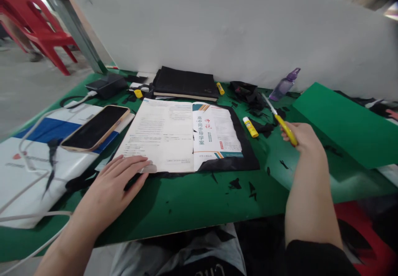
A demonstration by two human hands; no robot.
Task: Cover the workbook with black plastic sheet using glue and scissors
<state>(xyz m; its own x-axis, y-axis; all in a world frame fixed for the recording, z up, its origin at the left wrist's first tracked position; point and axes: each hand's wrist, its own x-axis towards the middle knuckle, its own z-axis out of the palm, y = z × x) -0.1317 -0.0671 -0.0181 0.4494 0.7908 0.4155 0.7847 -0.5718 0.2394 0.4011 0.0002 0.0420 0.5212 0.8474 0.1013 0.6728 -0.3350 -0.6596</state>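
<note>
From the head view, we look down on a green-covered worktable (pixel 192 209) where a paper-covering job appears, in our judgement, roughly midway. A white printed booklet with blue and orange cover bands (pixel 183 135) lies open and face up on a sheet of matte black paper (pixel 245 160), whose dark border shows along the booklet's right and lower edges. Small black offcuts (pixel 248 188) scattered over the green surface suggest that trimming has been done; no edge looks folded or glued down yet, so we judge the wrapping and sticking are left.

Our left hand (pixel 116 180) lies flat, fingers spread a little, pressing the booklet's lower left corner and holding nothing. Our right hand (pixel 303 137) is closed around the yellow plastic handle of a slim cutting tool with a metal tip (pixel 280 120), held off the table to the right of the booklet, tip pointing up and away.

A small yellow-and-white glue stick (pixel 250 127) lies just beside the black sheet's right edge. Behind the booklet sits a flat black cloth-covered book or folder (pixel 185 83), with a crumpled heap of black scraps (pixel 248 93) and a translucent purple plastic bottle (pixel 284 84) further right. A stiff sheet of smooth green card (pixel 348 122) lies tilted at the far right.

To the left, a glossy dark-screened smartphone in a tan case (pixel 96 127) rests on a slick white and blue plastic bag (pixel 34 168), with white cables (pixel 31 218) looped across it. A red plastic chair (pixel 34 23) stands beyond the table.
</note>
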